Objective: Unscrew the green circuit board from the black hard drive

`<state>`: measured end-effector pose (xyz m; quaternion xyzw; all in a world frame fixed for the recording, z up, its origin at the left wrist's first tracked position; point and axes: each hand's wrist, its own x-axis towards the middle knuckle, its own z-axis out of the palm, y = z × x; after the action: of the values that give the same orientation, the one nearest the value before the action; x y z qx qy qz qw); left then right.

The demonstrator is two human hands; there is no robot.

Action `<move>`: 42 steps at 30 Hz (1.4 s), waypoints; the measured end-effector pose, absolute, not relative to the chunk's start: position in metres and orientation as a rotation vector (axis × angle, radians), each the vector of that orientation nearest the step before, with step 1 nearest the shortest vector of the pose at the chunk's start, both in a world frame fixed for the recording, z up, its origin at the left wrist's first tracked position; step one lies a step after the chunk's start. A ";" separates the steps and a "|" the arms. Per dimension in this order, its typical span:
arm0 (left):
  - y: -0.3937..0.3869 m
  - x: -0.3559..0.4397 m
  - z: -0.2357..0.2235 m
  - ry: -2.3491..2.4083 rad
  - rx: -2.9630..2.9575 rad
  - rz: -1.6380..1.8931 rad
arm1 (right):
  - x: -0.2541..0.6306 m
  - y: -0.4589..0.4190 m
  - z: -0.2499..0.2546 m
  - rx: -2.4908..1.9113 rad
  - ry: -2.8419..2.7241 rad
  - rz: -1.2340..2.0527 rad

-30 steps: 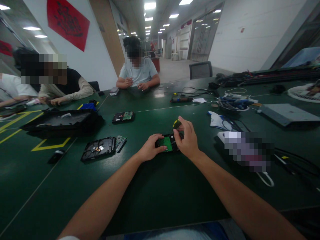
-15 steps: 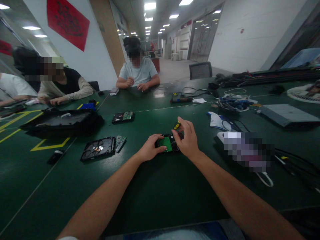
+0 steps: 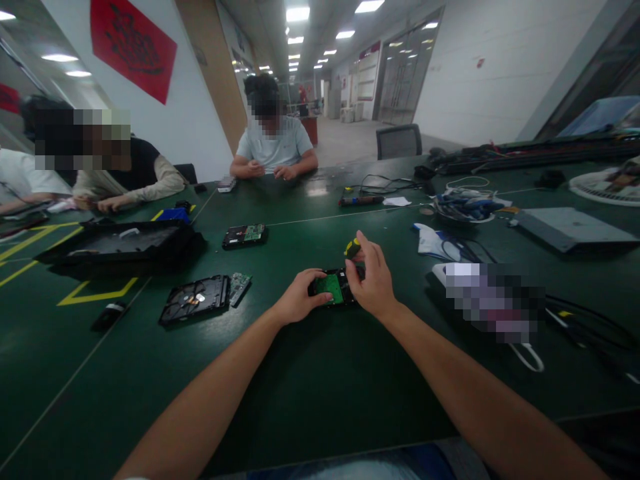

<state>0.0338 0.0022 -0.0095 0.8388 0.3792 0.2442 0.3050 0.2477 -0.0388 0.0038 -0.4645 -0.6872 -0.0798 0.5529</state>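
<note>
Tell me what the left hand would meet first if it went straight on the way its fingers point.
Beyond the hard drive it holds, the left hand would probably meet the right hand first, though depth is unclear.

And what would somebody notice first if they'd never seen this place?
Probably the big red sheet with dark writing, on the white wall at upper left. Next, near the middle of the dark green table, the small drive with its bright green board in the left hand, and the yellow-and-black tool in the right hand.
</note>
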 end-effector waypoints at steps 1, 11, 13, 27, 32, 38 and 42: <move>0.002 0.034 -0.010 1.004 2.220 0.649 | 0.248 -0.039 0.004 -1.101 -1.626 -0.190; 0.006 0.032 -0.017 0.967 2.204 0.681 | 0.247 -0.039 0.006 -1.108 -1.625 -0.201; 0.006 0.032 -0.017 0.966 2.202 0.683 | 0.247 -0.039 0.007 -1.106 -1.621 -0.220; 0.005 0.033 -0.014 0.981 2.193 0.674 | 0.248 -0.037 0.004 -1.083 -1.623 -0.198; 0.004 0.033 -0.012 0.999 2.204 0.656 | 0.248 -0.038 0.003 -1.100 -1.615 -0.196; 0.003 0.033 -0.011 0.998 2.221 0.655 | 0.248 -0.038 0.004 -1.073 -1.620 -0.155; 0.004 0.033 -0.013 0.997 2.211 0.661 | 0.247 -0.038 0.004 -1.067 -1.623 -0.173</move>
<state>0.0331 0.0043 -0.0131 0.8365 0.3772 0.2502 0.3088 0.2475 -0.0382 0.0040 -0.4528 -0.6890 -0.0733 0.5612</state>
